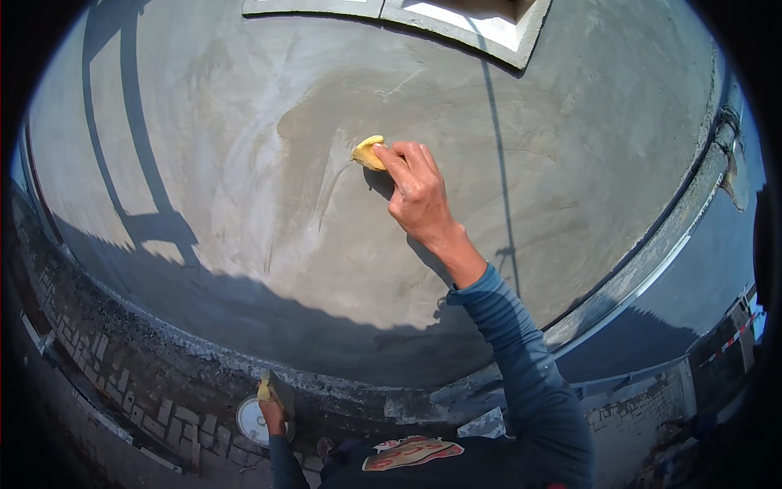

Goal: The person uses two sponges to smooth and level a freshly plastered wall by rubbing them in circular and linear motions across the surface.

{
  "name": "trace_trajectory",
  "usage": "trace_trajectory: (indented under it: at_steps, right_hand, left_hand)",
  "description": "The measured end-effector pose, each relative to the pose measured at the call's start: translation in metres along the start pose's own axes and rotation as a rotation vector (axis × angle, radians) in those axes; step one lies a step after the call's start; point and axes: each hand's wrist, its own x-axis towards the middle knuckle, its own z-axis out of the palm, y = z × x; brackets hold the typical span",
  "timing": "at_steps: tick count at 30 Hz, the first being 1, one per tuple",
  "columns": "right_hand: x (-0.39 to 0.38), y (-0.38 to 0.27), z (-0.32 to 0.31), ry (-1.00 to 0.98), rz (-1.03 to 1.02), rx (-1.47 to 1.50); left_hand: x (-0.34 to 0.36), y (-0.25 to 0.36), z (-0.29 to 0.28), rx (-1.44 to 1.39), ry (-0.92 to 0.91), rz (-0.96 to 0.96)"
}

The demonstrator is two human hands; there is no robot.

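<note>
My right hand (419, 191) pinches a yellow sponge (371, 153) against the grey plastered wall (326, 212). The plaster around the sponge looks darker and damp, with smeared streaks running below it. Low down, my left hand (274, 414) is closed on a tool with a yellowish handle (263, 389) and what looks like a grey flat plate; it is too small to tell its exact kind. Behind that hand shows a round white bucket or lid (251, 420), partly covered by the hand.
Above is a window opening with a pale raised surround (456, 37). A pipe (723, 147) runs along the wall's right edge. Paving bricks (155, 416) and rubble lie along the wall's foot, with a pale slab (482, 425) near my body. Shadows cross the wall.
</note>
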Motion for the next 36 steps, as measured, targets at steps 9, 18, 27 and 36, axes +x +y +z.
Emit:
trace_trajectory:
  at_steps: [9, 18, 27, 36]
  right_hand:
    - [0.070, 0.008, 0.029, 0.184, -0.054, -0.234]
    - [0.022, -0.014, 0.015, 0.056, 0.051, -0.057]
    - [-0.079, -0.065, 0.105, -0.265, -0.267, -0.071]
    - [-0.073, -0.034, 0.036, -0.121, 0.165, -0.022]
  left_hand:
    - [0.018, 0.023, -0.077, 0.042, 0.094, -0.182]
    - [-0.034, 0.080, -0.080, -0.335, 0.114, -0.168]
    - [-0.025, 0.086, -0.075, -0.295, 0.198, -0.335]
    - [-0.043, 0.087, -0.122, -0.388, 0.126, -0.266]
